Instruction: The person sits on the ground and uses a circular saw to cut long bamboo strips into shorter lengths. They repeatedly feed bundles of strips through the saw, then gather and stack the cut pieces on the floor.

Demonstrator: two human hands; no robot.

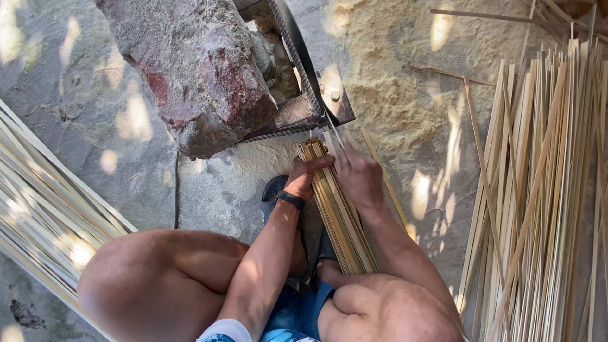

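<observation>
No container shows; the goods lie loose on the stone floor (pixel 95 95). At the centre a bundle of bamboo strips (pixel 335 209) runs from about 12 o'clock, under a metal cutting device (pixel 304 76), down to 6 o'clock between the person's bare knees. The left hand (pixel 304 177) has its grip closed around the top of the bundle from the 9 o'clock side, fingers curled over the strips; a dark wristband (pixel 290 199) sits on that wrist. The right hand (pixel 358 177) lies on the bundle from the 3 o'clock side, its grip nearly closed, fingertips pressing strips just below the device; a thin blade or sliver pokes up by its fingers, which one I cannot tell. The strips are pale yellow, flat, narrow and straight. A rough reddish-grey rock (pixel 196 69) rests on the device at 11 o'clock. Pale sawdust (pixel 392 82) covers the floor at 1 o'clock. More loose strips (pixel 544 190) fan at 3 o'clock, another sheaf (pixel 44 215) at 9 o'clock.
</observation>
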